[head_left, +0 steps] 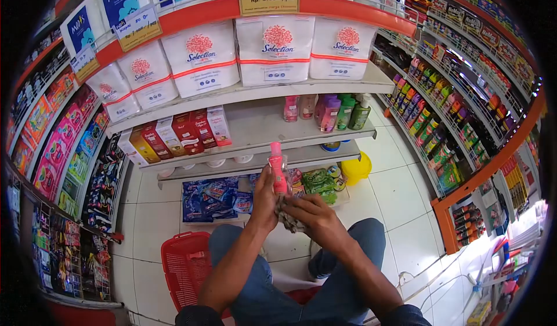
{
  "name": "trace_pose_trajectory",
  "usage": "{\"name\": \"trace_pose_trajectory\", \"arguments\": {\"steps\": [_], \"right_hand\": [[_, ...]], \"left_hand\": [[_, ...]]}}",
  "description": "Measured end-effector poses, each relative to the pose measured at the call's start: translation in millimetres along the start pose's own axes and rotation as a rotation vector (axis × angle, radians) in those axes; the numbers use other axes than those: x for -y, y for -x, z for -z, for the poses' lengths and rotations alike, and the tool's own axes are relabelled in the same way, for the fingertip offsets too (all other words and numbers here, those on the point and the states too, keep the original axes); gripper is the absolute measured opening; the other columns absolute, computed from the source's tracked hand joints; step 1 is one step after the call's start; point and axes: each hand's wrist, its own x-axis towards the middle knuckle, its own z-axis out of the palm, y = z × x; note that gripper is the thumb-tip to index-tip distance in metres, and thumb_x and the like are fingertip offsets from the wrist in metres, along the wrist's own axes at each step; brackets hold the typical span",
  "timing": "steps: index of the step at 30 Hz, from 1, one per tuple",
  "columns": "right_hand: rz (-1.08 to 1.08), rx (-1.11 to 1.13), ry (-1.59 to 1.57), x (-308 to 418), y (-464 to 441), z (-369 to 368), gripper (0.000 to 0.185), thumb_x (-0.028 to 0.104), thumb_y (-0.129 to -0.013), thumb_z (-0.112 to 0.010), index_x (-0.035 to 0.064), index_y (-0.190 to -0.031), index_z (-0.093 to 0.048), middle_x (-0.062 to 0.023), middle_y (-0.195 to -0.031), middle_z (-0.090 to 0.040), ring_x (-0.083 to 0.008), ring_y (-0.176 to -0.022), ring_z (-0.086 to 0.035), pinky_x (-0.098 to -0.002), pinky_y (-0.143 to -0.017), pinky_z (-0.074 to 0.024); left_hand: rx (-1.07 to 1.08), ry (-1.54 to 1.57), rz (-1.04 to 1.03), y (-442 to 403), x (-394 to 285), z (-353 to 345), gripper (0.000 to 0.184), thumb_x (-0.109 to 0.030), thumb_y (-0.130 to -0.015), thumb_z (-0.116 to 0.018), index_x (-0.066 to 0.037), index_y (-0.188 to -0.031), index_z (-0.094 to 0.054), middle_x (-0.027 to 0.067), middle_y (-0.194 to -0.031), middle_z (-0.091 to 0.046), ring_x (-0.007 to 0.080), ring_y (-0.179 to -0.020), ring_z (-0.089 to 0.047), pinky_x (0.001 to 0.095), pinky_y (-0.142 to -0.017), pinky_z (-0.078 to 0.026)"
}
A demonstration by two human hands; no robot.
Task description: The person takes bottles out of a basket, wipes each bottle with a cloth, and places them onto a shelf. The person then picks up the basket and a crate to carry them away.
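Observation:
A slim pink bottle (277, 166) with a pink cap stands nearly upright in front of my knees. My left hand (264, 200) is closed around its left side. A crumpled greyish cloth (292, 221) lies against the bottle's lower end, with my right hand (315, 217) closed on it from the right. The bottle's base is hidden behind the cloth and fingers. Beyond my hands, on the middle shelf (255, 120), are pink bottles (290, 109), purple bottles (329, 114) and green bottles (344, 112).
White cotton packs (275, 50) line the upper shelf above boxed products (174, 136). Blue packets (213, 199) and green packets (319, 184) sit low down. A red basket (183, 271) is left of my legs, a yellow container (356, 168) at right. Stocked shelves flank both sides.

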Motion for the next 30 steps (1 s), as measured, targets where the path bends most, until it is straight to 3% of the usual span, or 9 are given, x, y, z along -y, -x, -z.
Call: {"name": "trace_pose_trajectory", "arguments": {"steps": [3,7,11,13,17,25,28,29,30], "right_hand": [[-0.034,0.150,-0.176,6,-3,19,0.064,-0.007,-0.069,-0.070,0.0102,-0.131,-0.065,-0.0134,-0.138,-0.060,-0.0338,-0.121,-0.057,-0.0411,-0.103,-0.0490],[-0.204,-0.084,-0.307,3,-28,41,0.071,-0.007,-0.067,-0.072,0.0145,-0.134,-0.063,-0.0120,-0.139,-0.059,-0.0344,-0.121,-0.057,-0.0409,-0.103,-0.0486],[-0.134,-0.327,0.007,10,-61,32,0.069,-0.003,-0.068,-0.077,0.0109,-0.134,-0.064,-0.0162,-0.139,-0.059,-0.0366,-0.117,-0.060,-0.0425,-0.100,-0.0499],[-0.086,-0.257,0.045,3,-56,10,0.070,-0.004,-0.069,-0.076,0.0099,-0.136,-0.062,-0.0173,-0.138,-0.059,-0.0378,-0.116,-0.060,-0.0432,-0.101,-0.0498],[-0.036,-0.168,0.098,8,-39,-5,0.069,-0.004,-0.070,-0.074,0.0076,-0.136,-0.061,-0.0177,-0.136,-0.060,-0.0383,-0.113,-0.060,-0.0429,-0.099,-0.0511],[0.008,0.069,-0.008,12,-10,18,0.061,-0.002,-0.072,-0.074,0.0082,-0.131,-0.063,-0.0156,-0.135,-0.061,-0.0360,-0.119,-0.058,-0.0413,-0.101,-0.0497],[-0.018,0.190,-0.235,13,-16,38,0.060,-0.002,-0.073,-0.074,0.0104,-0.131,-0.064,-0.0146,-0.136,-0.060,-0.0363,-0.120,-0.058,-0.0403,-0.101,-0.0500],[-0.119,0.054,-0.269,12,-23,42,0.060,-0.004,-0.072,-0.073,0.0104,-0.130,-0.065,-0.0135,-0.135,-0.061,-0.0352,-0.121,-0.058,-0.0405,-0.100,-0.0506],[-0.220,-0.083,-0.302,12,-30,45,0.059,-0.006,-0.071,-0.072,0.0104,-0.128,-0.066,-0.0123,-0.135,-0.062,-0.0342,-0.121,-0.059,-0.0407,-0.100,-0.0512]], "left_hand": [[-0.035,0.055,0.046,0,-8,-6,0.038,-0.038,-0.108,-0.045,-0.010,-0.133,-0.053,0.0003,-0.104,-0.063,0.0120,-0.085,-0.060,0.0268,-0.076,-0.052],[0.072,-0.020,0.006,-6,7,6,0.037,-0.039,-0.109,-0.044,-0.011,-0.131,-0.055,-0.0002,-0.105,-0.063,0.0114,-0.087,-0.060,0.0270,-0.075,-0.052],[0.071,0.083,0.069,10,-5,-26,0.039,-0.041,-0.108,-0.044,-0.011,-0.130,-0.056,0.0013,-0.109,-0.063,0.0135,-0.100,-0.061,0.0318,-0.084,-0.052],[0.027,0.160,0.109,11,-10,-30,0.040,-0.042,-0.108,-0.045,-0.011,-0.130,-0.056,0.0021,-0.111,-0.063,0.0147,-0.105,-0.061,0.0341,-0.089,-0.052],[-0.050,0.174,0.106,5,-6,-14,0.038,-0.042,-0.109,-0.039,-0.016,-0.130,-0.056,-0.0004,-0.107,-0.063,0.0101,-0.088,-0.060,0.0283,-0.076,-0.053],[-0.125,0.020,0.059,-10,5,5,0.037,-0.042,-0.106,-0.050,-0.013,-0.128,-0.057,0.0013,-0.107,-0.064,0.0130,-0.090,-0.063,0.0289,-0.078,-0.055],[0.323,0.313,0.151,-23,12,33,0.038,-0.040,-0.104,-0.055,-0.013,-0.131,-0.056,0.0040,-0.114,-0.065,0.0175,-0.104,-0.063,0.0352,-0.088,-0.053],[0.328,0.312,0.153,-19,10,27,0.038,-0.040,-0.104,-0.055,-0.013,-0.131,-0.056,0.0040,-0.114,-0.065,0.0175,-0.104,-0.063,0.0352,-0.088,-0.053],[0.283,0.002,0.024,-14,9,20,0.039,-0.039,-0.105,-0.054,-0.012,-0.132,-0.056,0.0044,-0.116,-0.065,0.0172,-0.106,-0.062,0.0352,-0.089,-0.053]]}}
